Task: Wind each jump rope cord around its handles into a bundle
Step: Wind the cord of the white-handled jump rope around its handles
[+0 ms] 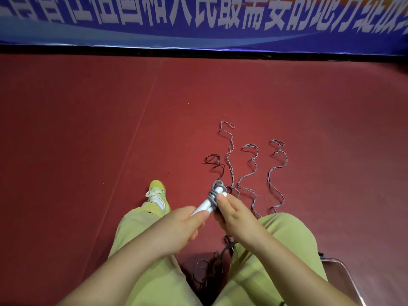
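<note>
Above my knees I hold a pair of white jump rope handles [206,203] side by side. My left hand [181,228] grips their near ends. A grey cord [213,194] is coiled several times around their far half, and my right hand [231,214] pinches those coils from the right. Loose grey cords [249,173] snake over the red floor just beyond my hands. A dark cord [215,164] lies to their left.
A tangle of dark ropes [212,270] lies on the floor between my legs in green trousers. My left foot in a yellow-green shoe [157,193] sticks forward. A blue banner [198,21] closes the far side. A chair edge [344,274] shows at the lower right.
</note>
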